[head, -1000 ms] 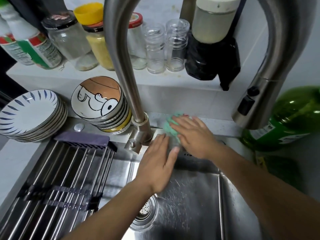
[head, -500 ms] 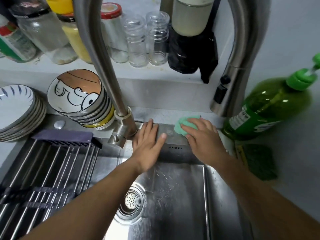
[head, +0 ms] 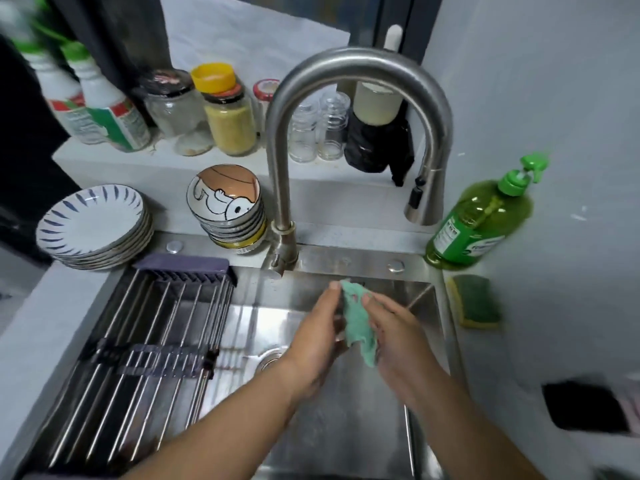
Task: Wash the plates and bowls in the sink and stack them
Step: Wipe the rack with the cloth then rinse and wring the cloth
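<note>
Head view: plates (head: 91, 220) and bowls (head: 225, 202) look washed, stacked far left; your left hand (head: 317, 336) and right hand (head: 401, 341) clutch a green cloth (head: 356, 317).

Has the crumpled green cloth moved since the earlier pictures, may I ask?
Yes: the green cloth came off the steel sink ledge toward the person, over the basin.

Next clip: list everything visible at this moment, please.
plates: one stack, white with blue strokes, counter left of bowls
bowls: one stack, cartoon print, beside faucet base
faucet: one, steel, behind sink
sink: one, steel, centre
drying rack: one, steel rods, over sink's left side
soap bottle: one, green, right counter
sponge: one, green-yellow, counter right of sink
jars: several, mostly clear, back ledge
cloth: one, green, between both hands
left hand: holds cloth
right hand: holds cloth
</note>
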A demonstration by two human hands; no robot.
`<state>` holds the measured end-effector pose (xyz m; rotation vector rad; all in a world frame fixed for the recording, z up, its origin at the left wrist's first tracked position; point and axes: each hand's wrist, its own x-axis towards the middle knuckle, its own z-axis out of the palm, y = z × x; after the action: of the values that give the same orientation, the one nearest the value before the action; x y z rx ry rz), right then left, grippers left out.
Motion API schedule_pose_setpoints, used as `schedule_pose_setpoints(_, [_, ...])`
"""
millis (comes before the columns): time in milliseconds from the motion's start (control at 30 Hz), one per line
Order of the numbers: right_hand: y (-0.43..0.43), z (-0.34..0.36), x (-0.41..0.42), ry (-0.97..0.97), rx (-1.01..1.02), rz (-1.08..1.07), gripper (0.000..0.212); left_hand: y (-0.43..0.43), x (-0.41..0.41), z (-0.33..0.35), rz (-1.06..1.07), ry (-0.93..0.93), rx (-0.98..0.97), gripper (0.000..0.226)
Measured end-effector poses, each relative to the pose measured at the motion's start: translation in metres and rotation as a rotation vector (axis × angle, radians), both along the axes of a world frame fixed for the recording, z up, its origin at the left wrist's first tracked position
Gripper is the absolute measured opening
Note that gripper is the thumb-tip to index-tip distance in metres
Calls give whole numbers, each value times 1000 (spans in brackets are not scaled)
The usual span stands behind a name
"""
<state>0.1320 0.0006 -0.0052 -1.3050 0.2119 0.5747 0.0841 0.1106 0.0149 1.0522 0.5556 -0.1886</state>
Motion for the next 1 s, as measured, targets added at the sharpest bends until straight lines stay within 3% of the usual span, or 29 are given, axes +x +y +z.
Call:
schedule_pose_setpoints(67, [14, 19, -29, 14, 0, -91, 17, -14, -29, 14, 76, -41, -151, 48])
schedule_pose_setpoints(200, [36, 58, -76, -57, -75, -303, 19, -27, -83, 45, 70, -47, -179, 54])
schedule_pose_setpoints(367, [63, 98, -157, -59, -20, -113, 34, 11, -125, 69, 58, -33, -335, 72])
schedule_pose_setpoints(433, [68, 101, -171, -81, -41, -143, 44, 14, -142, 74, -5, -66, -276, 71])
schedule_pose_setpoints(500, [68, 103, -169, -73, -63, -226, 30, 10, -156, 76, -50, -83, -215, 69])
schedule_pose_setpoints(600, [64, 102, -164, -18, -27, -202, 11, 17, -176, 74, -75, -167, -45, 86])
schedule_pose_setpoints(667, [60, 104, -158, -21, -15, -128, 12, 33, -184, 69, 8, -155, 64, 58])
schedule_pose_setpoints(733, [55, 107, -154, -8, 15, -111, 13, 50, -192, 60, 98, -106, 146, 46])
schedule_pose_setpoints(900, [37, 101, -142, -57, -132, -73, 12, 74, -193, 43, 112, 74, 104, 42])
schedule_pose_setpoints(1000, [29, 93, -133, -83, -201, -13, 9, 74, -189, 40, 90, 82, 121, 46])
